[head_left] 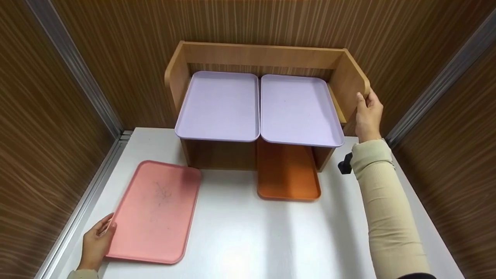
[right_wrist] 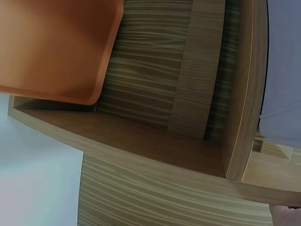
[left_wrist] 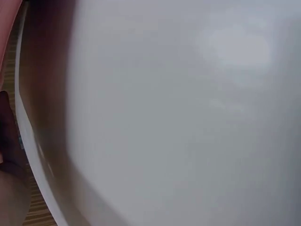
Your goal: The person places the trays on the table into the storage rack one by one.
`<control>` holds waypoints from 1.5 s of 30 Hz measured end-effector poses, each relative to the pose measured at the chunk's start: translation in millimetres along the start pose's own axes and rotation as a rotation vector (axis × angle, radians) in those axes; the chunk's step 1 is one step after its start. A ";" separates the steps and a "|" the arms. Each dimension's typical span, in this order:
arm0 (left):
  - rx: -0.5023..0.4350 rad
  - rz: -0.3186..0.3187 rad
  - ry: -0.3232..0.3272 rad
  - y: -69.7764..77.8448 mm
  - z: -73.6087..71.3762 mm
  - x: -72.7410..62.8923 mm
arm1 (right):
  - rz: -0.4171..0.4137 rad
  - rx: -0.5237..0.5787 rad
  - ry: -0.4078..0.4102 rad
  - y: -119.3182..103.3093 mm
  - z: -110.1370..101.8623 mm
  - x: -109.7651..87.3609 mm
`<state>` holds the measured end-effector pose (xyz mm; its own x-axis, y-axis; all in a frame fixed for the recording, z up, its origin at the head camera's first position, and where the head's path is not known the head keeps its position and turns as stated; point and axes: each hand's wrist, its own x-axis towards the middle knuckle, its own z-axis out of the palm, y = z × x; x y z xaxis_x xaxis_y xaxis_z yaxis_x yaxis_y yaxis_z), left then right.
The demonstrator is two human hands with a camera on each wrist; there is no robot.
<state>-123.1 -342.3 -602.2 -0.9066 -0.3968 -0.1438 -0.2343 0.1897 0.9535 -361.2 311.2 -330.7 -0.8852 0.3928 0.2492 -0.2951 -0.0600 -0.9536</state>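
My left hand [head_left: 97,242] grips a pink rectangular tray [head_left: 155,213] by its left edge, thumb on the upper face. Dark scuffs mark the tray's middle, and it lies flat-side up over the left part of the white table. Only a sliver of tray and hand shows in the left wrist view. On the other side, my right hand [head_left: 369,116] holds the front edge of the right side panel [head_left: 350,83] of a wooden shelf. Just a bit of that hand [right_wrist: 287,216] appears in the right wrist view's lower corner.
Two lilac trays, a left one [head_left: 221,106] and a right one [head_left: 300,108], lie side by side on the shelf top. An orange tray [head_left: 288,174] juts from the lower right compartment. A small black object [head_left: 345,164] stands right of the shelf. Wood-patterned walls enclose the table [head_left: 236,232].
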 end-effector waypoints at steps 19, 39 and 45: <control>-0.236 -0.104 0.002 22.1 16.8 -5.7 | -0.027 -0.016 -0.001 0.7 -2.0 3.6; -0.330 -0.202 -0.128 49.0 25.5 -16.6 | -0.068 0.036 -0.010 5.6 -0.9 2.4; -0.359 -0.206 -0.154 57.6 36.4 -19.4 | -0.067 -0.003 -0.016 4.3 -1.3 1.6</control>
<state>-131.8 -291.0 -554.1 -0.9018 -0.2500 -0.3524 -0.3034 -0.2143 0.9284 -363.4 312.8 -334.6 -0.8693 0.3811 0.3147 -0.3523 -0.0313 -0.9354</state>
